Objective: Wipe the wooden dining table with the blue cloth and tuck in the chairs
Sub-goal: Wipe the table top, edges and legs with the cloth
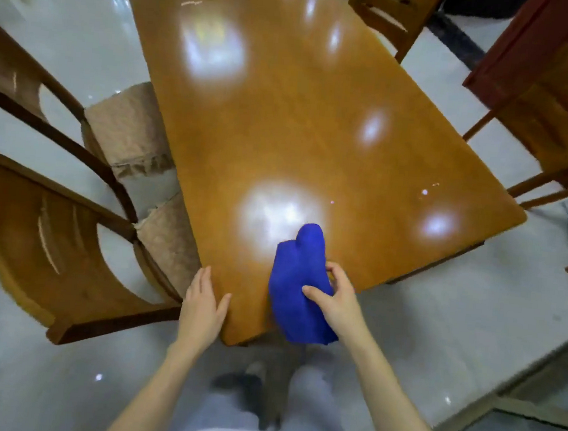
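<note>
Both forearms reach forward, bare. Left hand [203, 303] lies flat, palm down, fingers together, thumb spread out to the side. Right hand [334, 293] is curled, thumb and fingers pinched closed on blue cloth [299, 282].

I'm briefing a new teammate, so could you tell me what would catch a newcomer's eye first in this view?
First, the bright blue cloth, bunched in the grip of the right hand and draped over the near edge of the glossy orange-brown wooden dining table, which fills the centre. The left hand rests flat on the table's near corner. Two wooden chairs with beige cushioned seats stand pulled out on the left.
</note>
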